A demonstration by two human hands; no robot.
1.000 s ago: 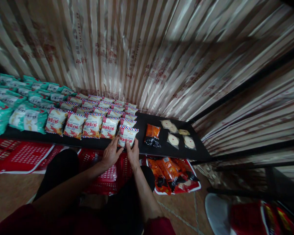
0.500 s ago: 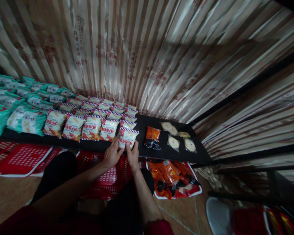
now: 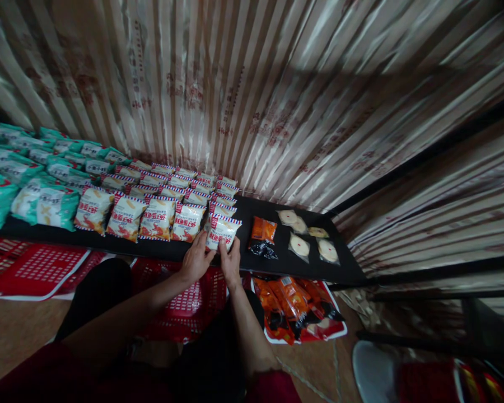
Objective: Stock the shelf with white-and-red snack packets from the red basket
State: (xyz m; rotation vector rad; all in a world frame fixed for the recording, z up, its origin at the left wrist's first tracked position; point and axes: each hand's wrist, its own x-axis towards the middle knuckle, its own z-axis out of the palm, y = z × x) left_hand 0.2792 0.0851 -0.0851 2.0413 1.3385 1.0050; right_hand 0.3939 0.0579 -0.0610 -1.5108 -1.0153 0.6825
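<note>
Between both my hands stands a white snack bag [image 3: 223,229] with red lettering and a striped top edge, at the front right end of rows of similar bags. My left hand [image 3: 196,258] grips its left lower side. On its right lower side, my right hand [image 3: 230,260] has its fingers closed on the front and edge. Directly left stands another white snack bag [image 3: 187,221], apart from the one I hold. The bags rest on a black shelf [image 3: 243,221]; the held bag's lower edge is partly covered by my fingers.
Teal snack bags [image 3: 56,207] fill the shelf's left part. To the right lie an orange bag [image 3: 263,230] and several clear packets of round pale pieces [image 3: 299,245]. Below are a red basket [image 3: 193,299] and another holding orange bags [image 3: 292,296]. Striped sheeting [image 3: 252,84] hangs behind.
The view has shifted slightly. Both hands still hold the same bag at the front of its row, with its position among the others nearly unchanged.
</note>
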